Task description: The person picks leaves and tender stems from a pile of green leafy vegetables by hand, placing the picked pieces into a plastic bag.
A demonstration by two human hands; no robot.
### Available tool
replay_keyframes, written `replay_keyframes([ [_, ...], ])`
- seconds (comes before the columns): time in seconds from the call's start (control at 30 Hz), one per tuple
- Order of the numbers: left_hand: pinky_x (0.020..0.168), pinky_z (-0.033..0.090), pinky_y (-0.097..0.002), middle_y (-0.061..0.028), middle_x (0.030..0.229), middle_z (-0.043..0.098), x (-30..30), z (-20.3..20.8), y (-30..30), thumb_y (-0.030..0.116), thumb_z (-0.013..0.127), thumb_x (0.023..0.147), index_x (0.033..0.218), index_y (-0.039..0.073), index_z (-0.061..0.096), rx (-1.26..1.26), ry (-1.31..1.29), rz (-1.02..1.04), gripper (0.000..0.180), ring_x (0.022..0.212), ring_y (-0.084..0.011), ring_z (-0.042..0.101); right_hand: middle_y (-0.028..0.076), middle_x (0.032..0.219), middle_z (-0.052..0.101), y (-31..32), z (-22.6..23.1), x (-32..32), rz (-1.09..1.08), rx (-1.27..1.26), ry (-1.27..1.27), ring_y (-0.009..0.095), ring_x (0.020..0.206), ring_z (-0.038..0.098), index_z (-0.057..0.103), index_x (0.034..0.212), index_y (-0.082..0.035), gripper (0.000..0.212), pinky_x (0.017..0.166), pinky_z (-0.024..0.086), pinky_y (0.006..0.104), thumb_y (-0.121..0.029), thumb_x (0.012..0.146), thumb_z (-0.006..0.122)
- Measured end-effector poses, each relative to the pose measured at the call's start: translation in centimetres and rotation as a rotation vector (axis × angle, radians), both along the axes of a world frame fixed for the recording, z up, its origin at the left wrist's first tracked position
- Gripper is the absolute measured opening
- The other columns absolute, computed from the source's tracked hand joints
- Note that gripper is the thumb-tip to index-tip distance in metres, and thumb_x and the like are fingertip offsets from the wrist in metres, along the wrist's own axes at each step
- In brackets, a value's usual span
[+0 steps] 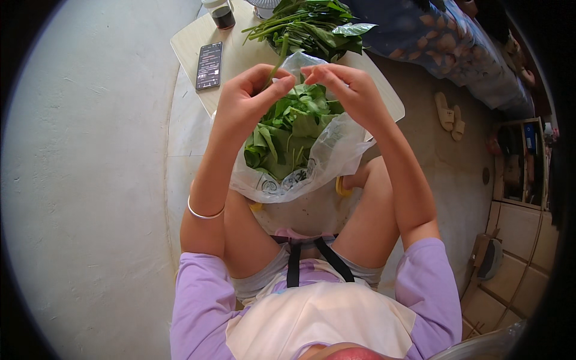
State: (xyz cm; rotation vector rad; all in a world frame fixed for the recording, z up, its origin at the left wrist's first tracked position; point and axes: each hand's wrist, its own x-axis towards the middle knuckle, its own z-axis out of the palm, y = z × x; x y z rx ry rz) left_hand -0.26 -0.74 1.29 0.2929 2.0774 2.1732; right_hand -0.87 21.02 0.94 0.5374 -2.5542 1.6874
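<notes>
My left hand (255, 89) is closed round a green vegetable stem (282, 53), which sticks up past the fingers. My right hand (342, 87) is held just across from it, thumb and fingertips drawn together in a pinch. A small green bit shows by those fingertips, too small to name. Both hands are over a clear plastic bag (336, 153) with its mouth wide open. Inside it lies a heap of torn green leaves (300, 117). Beyond the hands, a bundle of leafy greens with long stems (306, 25) rests on the table.
The pale wooden table (240, 51) carries a phone (209, 66) with a lit screen and a lidded cup of dark liquid (224, 17). Cream slippers (449, 116) lie on the floor to the right, near a flowered cloth (444, 51). A shelf unit (521, 162) stands at the far right.
</notes>
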Motion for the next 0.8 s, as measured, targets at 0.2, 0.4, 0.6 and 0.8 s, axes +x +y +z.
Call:
replay_keyframes([
  [0.2, 0.055, 0.03, -0.0178, 0.0074, 0.065, 0.046, 0.4, 0.7, 0.3, 0.027, 0.059, 0.099, 0.107, 0.001, 0.068, 0.115, -0.008, -0.192, 0.028, 0.06, -0.0012, 0.041, 0.006, 0.097, 0.072, -0.4, 0.1, 0.1, 0.008, -0.218, 0.05, 0.011, 0.09, 0.064, 0.07, 0.108, -0.001, 0.027, 0.08, 0.05, 0.0243, -0.024, 0.099, 0.059],
  [0.4, 0.058, 0.033, -0.0197, 0.0029, 0.066, 0.048, 0.4, 0.1, 0.6, 0.02, 0.048, 0.1, 0.117, 0.002, 0.066, 0.105, -0.004, -0.36, 0.031, 0.06, -0.0053, 0.044, 0.002, 0.093, 0.07, -0.2, 0.9, 0.5, 0.088, -0.434, -0.135, 0.007, 0.082, 0.061, 0.07, 0.111, -0.002, 0.026, 0.074, 0.049, 0.0211, -0.023, 0.097, 0.063],
  [0.6, 0.077, 0.05, -0.0231, -0.01, 0.098, 0.071, 0.1, -0.6, 0.6, 0.022, 0.049, 0.102, 0.12, -0.001, 0.064, 0.191, -0.109, -0.512, 0.033, 0.08, -0.012, 0.064, -0.001, 0.086, 0.067, 0.2, 1.1, 0.6, 0.097, -0.474, -0.247, 0.005, 0.076, 0.057, 0.071, 0.107, -0.001, 0.025, 0.069, 0.047, 0.0209, -0.023, 0.094, 0.067],
  [0.8, 0.079, 0.055, -0.0297, -0.0102, 0.107, 0.07, -0.1, -0.9, 0.7, 0.017, 0.055, 0.101, 0.121, -0.003, 0.063, 0.155, -0.047, -0.517, 0.03, 0.09, -0.0166, 0.069, -0.001, 0.09, 0.066, 0.3, 1.3, 1.0, 0.136, -0.396, -0.275, 0.004, 0.077, 0.054, 0.07, 0.104, -0.001, 0.02, 0.068, 0.041, 0.02, -0.018, 0.097, 0.062],
])
